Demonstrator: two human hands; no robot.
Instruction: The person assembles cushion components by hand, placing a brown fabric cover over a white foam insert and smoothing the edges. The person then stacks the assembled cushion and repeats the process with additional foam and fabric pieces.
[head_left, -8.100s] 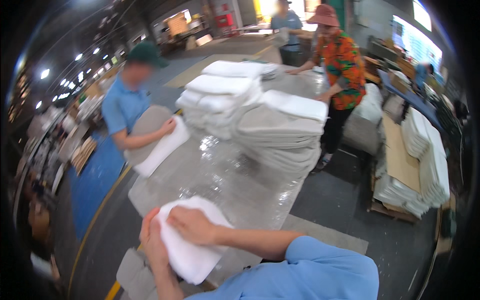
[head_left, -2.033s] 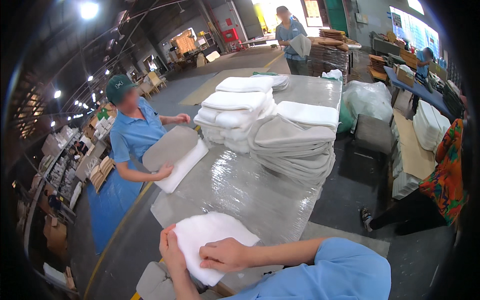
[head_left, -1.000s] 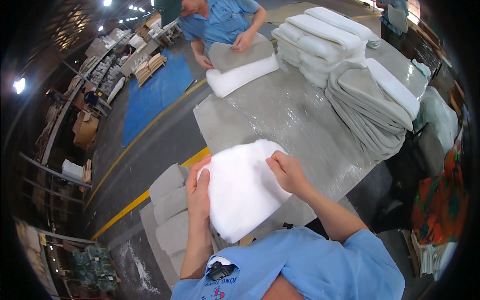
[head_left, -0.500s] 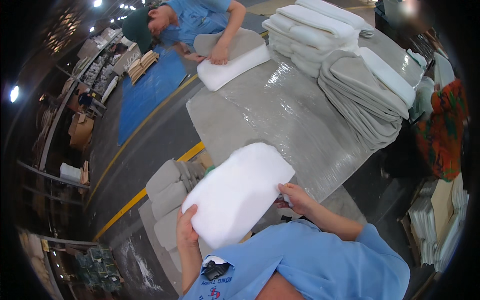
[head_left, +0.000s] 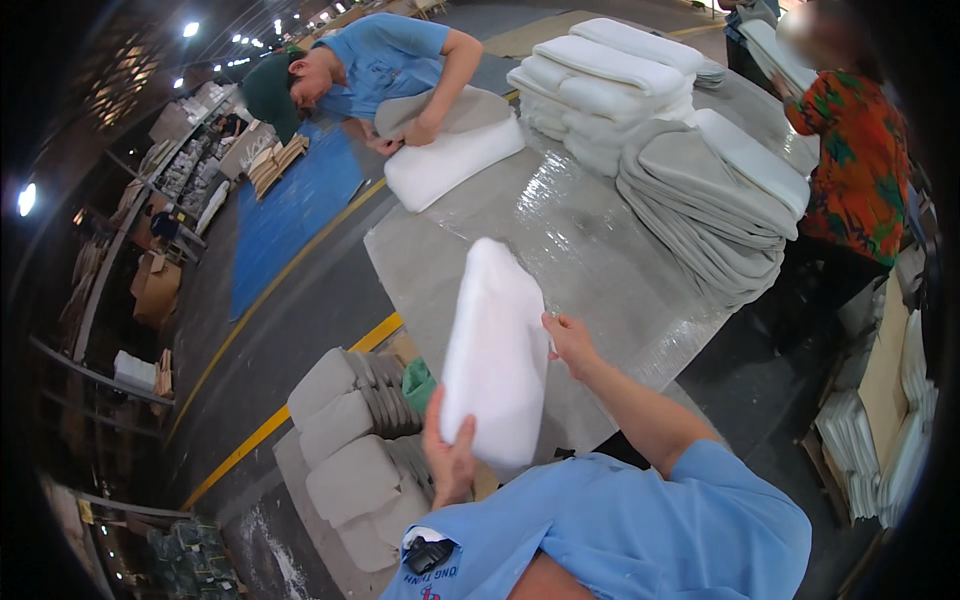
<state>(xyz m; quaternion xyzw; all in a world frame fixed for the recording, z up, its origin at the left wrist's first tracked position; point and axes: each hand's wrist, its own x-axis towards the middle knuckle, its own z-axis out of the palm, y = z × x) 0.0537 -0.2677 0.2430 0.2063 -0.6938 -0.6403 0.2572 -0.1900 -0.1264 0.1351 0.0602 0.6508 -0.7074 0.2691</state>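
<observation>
Before me I hold up a thick white padding piece (head_left: 495, 350), tilted and seen partly edge-on. My left hand (head_left: 452, 455) is closed on its lower left edge, thumb on the face towards me. At its right edge my right hand (head_left: 570, 343) pinches the padding between thumb and fingers. The far end of the piece hangs over the grey, plastic-covered table (head_left: 590, 280). Left of my hands lie stacked grey cushion covers (head_left: 345, 475), with a green bundle (head_left: 419, 385) beside them.
Across the table a co-worker in blue (head_left: 385, 65) handles a grey cover with white padding (head_left: 455, 165). Tall white padding (head_left: 600, 90) and folded grey covers (head_left: 690, 200) are piled at the far right. Another person in a patterned shirt (head_left: 860, 165) stands beyond; flat sheets (head_left: 860, 440) stand right.
The white padding has turned from broad-face view to a narrower, more upright pose. My left hand has moved right with it. The person in the patterned shirt now shows more fully.
</observation>
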